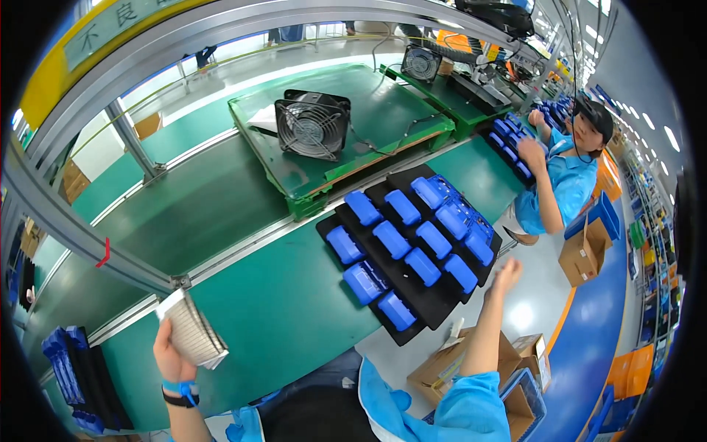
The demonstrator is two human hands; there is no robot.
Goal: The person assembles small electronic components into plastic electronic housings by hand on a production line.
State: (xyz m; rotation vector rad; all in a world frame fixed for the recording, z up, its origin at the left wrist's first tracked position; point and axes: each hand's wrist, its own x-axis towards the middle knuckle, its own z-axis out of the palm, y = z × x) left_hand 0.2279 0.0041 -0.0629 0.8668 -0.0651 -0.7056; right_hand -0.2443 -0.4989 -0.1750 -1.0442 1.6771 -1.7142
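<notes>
My left hand (pixel 171 352) is closed on a thick stack of pale lined sheets (pixel 190 329), held over the green bench (pixel 280 295). My right hand (pixel 505 277) is raised beside the right edge of a black foam tray (pixel 434 298). Its fingers are partly stretched out, and I see nothing in them. Rows of blue plastic housings (pixel 392 240) lie on the tray. At the tray's far right end, some blue housings (pixel 462 208) sit close together with their inner parts showing.
A black fan (pixel 312 125) stands on a green raised platform (pixel 250 140) behind the bench. Further blue parts (pixel 65 368) lie at the far left. A metal frame post (pixel 96 243) rises at left. Cardboard boxes (pixel 434 368) stand below right. A co-worker (pixel 563 177) handles another tray.
</notes>
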